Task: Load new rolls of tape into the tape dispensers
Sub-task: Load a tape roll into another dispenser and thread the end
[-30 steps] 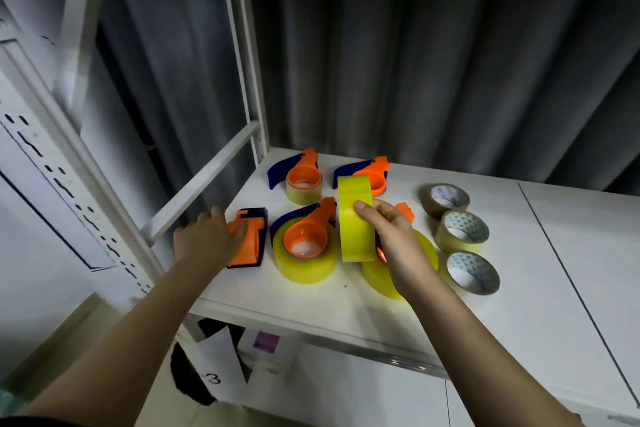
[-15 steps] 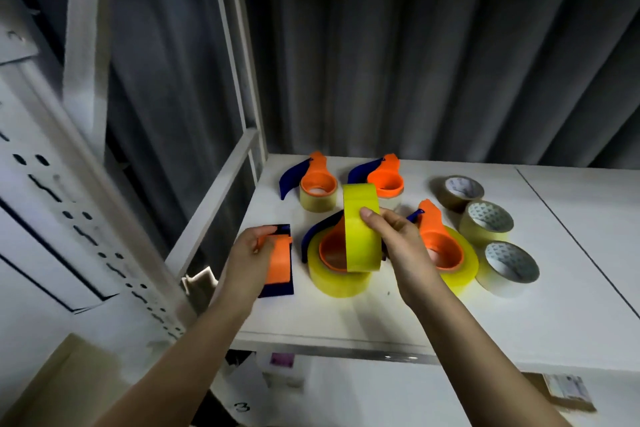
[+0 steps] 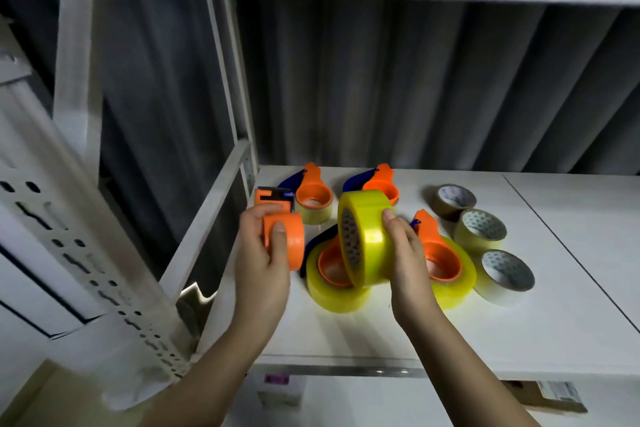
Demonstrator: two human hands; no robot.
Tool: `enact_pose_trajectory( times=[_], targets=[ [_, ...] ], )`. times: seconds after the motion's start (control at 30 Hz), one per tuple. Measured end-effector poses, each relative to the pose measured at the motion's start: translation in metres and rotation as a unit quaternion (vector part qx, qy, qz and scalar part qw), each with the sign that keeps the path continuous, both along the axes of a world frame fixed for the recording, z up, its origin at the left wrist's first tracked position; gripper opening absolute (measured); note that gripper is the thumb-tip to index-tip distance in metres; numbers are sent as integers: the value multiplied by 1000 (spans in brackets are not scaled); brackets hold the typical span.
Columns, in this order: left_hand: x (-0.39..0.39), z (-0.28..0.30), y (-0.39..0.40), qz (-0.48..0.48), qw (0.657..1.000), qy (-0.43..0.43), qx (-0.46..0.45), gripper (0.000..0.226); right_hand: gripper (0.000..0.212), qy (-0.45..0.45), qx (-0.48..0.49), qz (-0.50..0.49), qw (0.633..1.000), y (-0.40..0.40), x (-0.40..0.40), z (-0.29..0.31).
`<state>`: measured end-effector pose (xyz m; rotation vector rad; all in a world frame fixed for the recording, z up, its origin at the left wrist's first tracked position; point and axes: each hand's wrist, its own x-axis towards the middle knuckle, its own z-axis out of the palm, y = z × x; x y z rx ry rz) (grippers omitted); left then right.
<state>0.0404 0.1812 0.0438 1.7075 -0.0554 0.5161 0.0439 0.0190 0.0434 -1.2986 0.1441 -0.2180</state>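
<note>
The yellow tape roll [image 3: 367,236] is held on edge above the white shelf [image 3: 519,322], gripped around its rim by the right hand [image 3: 407,260]. The left hand [image 3: 265,260] clasps an empty orange dispenser [image 3: 282,232] just beside the roll. Loaded dispensers [image 3: 440,263] and three spare rolls [image 3: 481,230] lie behind.

1. Two bare forearms come in from the lower edge, with no sleeve showing on either.
2. The left hand [image 3: 263,263] wears no glove, ring or watch.
3. The right hand [image 3: 408,263] is likewise bare, with short, unpainted fingernails.
</note>
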Motion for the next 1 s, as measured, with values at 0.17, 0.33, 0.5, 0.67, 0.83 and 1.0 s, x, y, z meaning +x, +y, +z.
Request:
enact_pose_trajectory(
  times=[0.17, 0.33, 0.5, 0.67, 0.83, 1.0],
  targets=[
    [16, 10, -37, -70, 997, 22, 6, 25, 38, 17, 35, 41, 998, -3, 7, 12],
    [18, 9, -58, -82, 996, 16, 16, 28, 22, 32, 111, 85, 990, -12, 5, 21],
    [21, 13, -65, -91, 996, 17, -8, 30, 34, 56, 157, 135, 977, -16, 4, 29],
    [18, 21, -73, -108, 992, 31, -65, 25, 33, 66, 172, 146, 972, -17, 3, 35],
    [22, 19, -79, -117, 989, 16, -86, 28, 46, 63, 206, 143, 966, -9, 0, 38],
    [23, 12, -82, -128, 988, -14, -89, 36, 47, 56, 258, 153, 952, -4, -2, 43]
  ],
)
